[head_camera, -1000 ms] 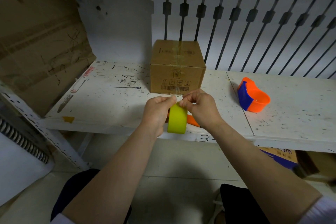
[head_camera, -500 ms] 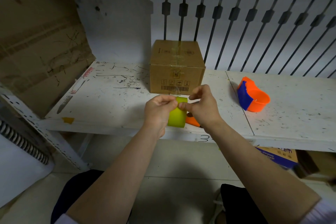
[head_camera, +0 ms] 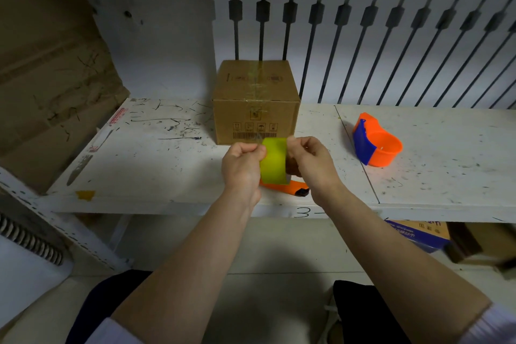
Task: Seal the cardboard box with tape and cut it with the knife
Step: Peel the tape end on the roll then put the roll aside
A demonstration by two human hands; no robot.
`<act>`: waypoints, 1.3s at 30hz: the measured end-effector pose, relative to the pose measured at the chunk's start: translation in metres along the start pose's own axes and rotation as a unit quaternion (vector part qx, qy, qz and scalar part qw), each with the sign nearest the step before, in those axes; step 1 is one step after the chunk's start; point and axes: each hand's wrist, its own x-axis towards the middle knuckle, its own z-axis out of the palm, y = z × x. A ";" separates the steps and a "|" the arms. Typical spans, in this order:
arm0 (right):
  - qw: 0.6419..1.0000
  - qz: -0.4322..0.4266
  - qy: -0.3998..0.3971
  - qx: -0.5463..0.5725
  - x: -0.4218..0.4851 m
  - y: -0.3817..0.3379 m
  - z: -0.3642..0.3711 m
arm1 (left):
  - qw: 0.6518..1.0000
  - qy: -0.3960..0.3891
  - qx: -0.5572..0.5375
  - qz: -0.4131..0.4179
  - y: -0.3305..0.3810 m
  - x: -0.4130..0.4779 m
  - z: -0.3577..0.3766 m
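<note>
A small cardboard box (head_camera: 255, 102) stands on the white shelf (head_camera: 156, 165), flaps shut, with a clear strip of tape running over its top and down its front. Just in front of it I hold a yellow-green roll of tape (head_camera: 274, 160) upright between both hands. My left hand (head_camera: 242, 166) grips its left side, fingers pinched at the top edge. My right hand (head_camera: 308, 160) grips the right side, thumb and finger pinched at the top. An orange knife (head_camera: 294, 186) lies on the shelf under the roll, partly hidden by my hands.
An orange and blue tape dispenser (head_camera: 372, 142) lies on the shelf to the right. A large flattened cardboard sheet (head_camera: 47, 70) leans at the left. A white barred panel (head_camera: 363, 22) stands behind the box. Boxes (head_camera: 418, 233) sit below the shelf at right.
Both hands have carried the roll forward over the shelf, closer to the front of the box. The roll sat at the shelf's front edge a second ago.
</note>
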 end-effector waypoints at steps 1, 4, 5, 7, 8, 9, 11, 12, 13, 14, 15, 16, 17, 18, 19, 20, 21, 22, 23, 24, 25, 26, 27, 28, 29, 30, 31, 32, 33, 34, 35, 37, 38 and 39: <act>1.000 -0.003 -0.015 -0.010 0.001 0.002 -0.004 | 1.000 -0.001 -0.007 0.000 -0.002 0.000 0.006; 0.998 -0.026 -0.019 -0.052 0.007 0.009 -0.017 | 1.000 -0.009 -0.003 0.007 -0.010 0.001 0.024; 0.997 -0.030 -0.002 -0.069 0.010 0.011 -0.024 | 1.000 -0.019 0.007 0.009 -0.012 0.001 0.032; 0.992 -0.050 0.028 -0.108 0.017 0.013 -0.039 | 0.998 -0.045 0.031 0.012 -0.015 0.001 0.049; 0.987 -0.063 0.047 -0.137 0.021 0.013 -0.046 | 0.997 -0.055 0.045 0.016 -0.016 0.002 0.057; 0.980 -0.077 0.063 -0.175 0.025 0.012 -0.054 | 0.996 -0.063 0.060 0.017 -0.017 0.003 0.065; 0.956 -0.109 0.100 -0.255 0.031 0.008 -0.069 | 0.992 -0.075 0.101 0.016 -0.019 0.008 0.080; 0.943 -0.123 0.115 -0.286 0.035 0.006 -0.077 | 0.988 -0.083 0.126 0.017 -0.020 0.010 0.087; 0.930 -0.134 0.127 -0.317 0.040 0.005 -0.085 | 0.984 -0.093 0.152 0.020 -0.021 0.012 0.093; 0.914 -0.141 0.137 -0.354 0.045 0.003 -0.095 | 0.977 -0.107 0.182 0.026 -0.023 0.015 0.099; 0.896 -0.149 0.150 -0.390 0.051 0.003 -0.104 | 0.969 -0.123 0.211 0.037 -0.025 0.018 0.105; 0.880 -0.155 0.165 -0.417 0.057 0.002 -0.114 | 0.958 -0.141 0.243 0.053 -0.027 0.019 0.110; 0.869 -0.159 0.178 -0.433 0.063 0.002 -0.125 | 0.946 -0.157 0.275 0.070 -0.030 0.021 0.116; 0.863 -0.158 0.190 -0.440 0.068 0.002 -0.135 | 0.933 -0.168 0.305 0.086 -0.033 0.023 0.121; 0.861 -0.156 0.203 -0.439 0.074 0.003 -0.146 | 0.921 -0.175 0.333 0.099 -0.036 0.026 0.125; 0.861 -0.153 0.219 -0.433 0.079 0.004 -0.158 | 0.910 -0.177 0.359 0.110 -0.040 0.028 0.130; 0.860 -0.152 0.236 -0.427 0.085 0.006 -0.169 | 0.899 -0.178 0.381 0.122 -0.043 0.030 0.136; 0.857 -0.150 0.249 -0.426 0.091 0.010 -0.180 | 0.889 -0.179 0.400 0.132 -0.046 0.032 0.141; 0.853 -0.148 0.259 -0.428 0.096 0.015 -0.190 | 0.880 -0.180 0.417 0.142 -0.049 0.033 0.147; 0.852 -0.141 0.265 -0.430 0.102 0.020 -0.200 | 0.871 -0.181 0.431 0.150 -0.051 0.034 0.153; 0.853 -0.127 0.272 -0.427 0.107 0.025 -0.208 | 0.865 -0.182 0.439 0.159 -0.053 0.035 0.160; 0.855 -0.106 0.278 -0.425 0.111 0.031 -0.215 | 0.861 -0.181 0.445 0.167 -0.055 0.036 0.166; 0.856 -0.083 0.283 -0.425 0.115 0.036 -0.220 | 0.859 -0.179 0.447 0.175 -0.057 0.037 0.171; 0.856 -0.063 0.283 -0.428 0.119 0.041 -0.225 | 0.858 -0.175 0.449 0.178 -0.059 0.039 0.176; 0.854 -0.048 0.280 -0.436 0.122 0.046 -0.229 | 0.857 -0.170 0.451 0.180 -0.062 0.040 0.181; 0.848 -0.033 0.274 -0.452 0.125 0.052 -0.232 | 0.857 -0.167 0.454 0.179 -0.064 0.041 0.184; 0.840 -0.018 0.263 -0.474 0.126 0.057 -0.234 | 0.857 -0.163 0.456 0.179 -0.066 0.043 0.185; 0.832 -0.002 0.247 -0.497 0.128 0.061 -0.234 | 0.856 -0.159 0.458 0.178 -0.068 0.045 0.186; 0.827 0.010 0.229 -0.514 0.130 0.066 -0.235 | 0.855 -0.154 0.461 0.178 -0.070 0.046 0.186; 0.826 0.019 0.212 -0.522 0.131 0.071 -0.235 | 0.853 -0.151 0.466 0.178 -0.071 0.047 0.185; 0.828 0.026 0.199 -0.523 0.132 0.075 -0.235 | 0.852 -0.148 0.470 0.178 -0.072 0.048 0.184; 0.837 0.037 0.186 -0.514 0.133 0.083 -0.234 | 0.853 -0.141 0.472 0.175 -0.074 0.049 0.182; 0.839 0.043 0.182 -0.512 0.132 0.086 -0.232 | 0.853 -0.138 0.472 0.173 -0.074 0.049 0.181; 0.842 0.046 0.179 -0.508 0.132 0.086 -0.231 | 0.852 -0.137 0.474 0.173 -0.074 0.048 0.181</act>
